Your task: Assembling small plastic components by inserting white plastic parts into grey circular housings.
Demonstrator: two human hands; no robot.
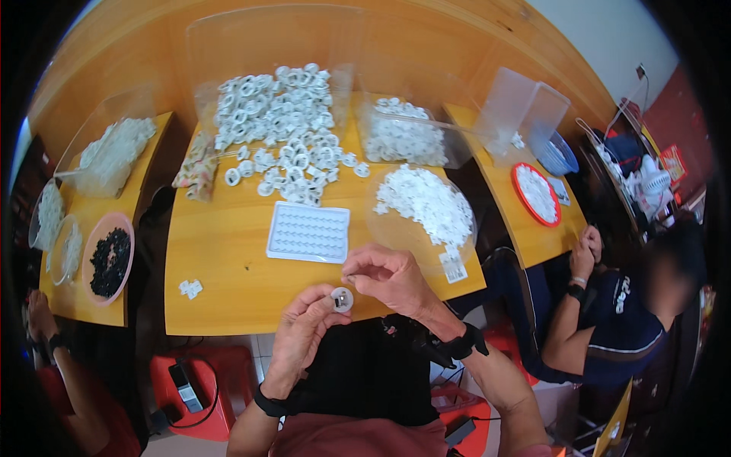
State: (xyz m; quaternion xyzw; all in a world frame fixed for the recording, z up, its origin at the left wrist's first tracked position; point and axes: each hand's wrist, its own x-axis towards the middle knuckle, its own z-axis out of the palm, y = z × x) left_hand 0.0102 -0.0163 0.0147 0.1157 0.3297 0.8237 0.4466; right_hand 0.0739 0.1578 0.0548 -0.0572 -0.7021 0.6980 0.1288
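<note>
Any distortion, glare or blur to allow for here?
Head view: the table edges bow, corners go black; white parts look washed out; the co-worker's head at right is blurred; left hand and right hand look fairly sharp; the round piece's finest detail is too small to tell.

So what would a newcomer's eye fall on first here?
Probably the heap of white ring-shaped parts at the far side of the middle yellow table. The black parts in a pink basin on the left table stand out too. Nearer, the left hand holds a small round white part, the right hand close by.
</note>
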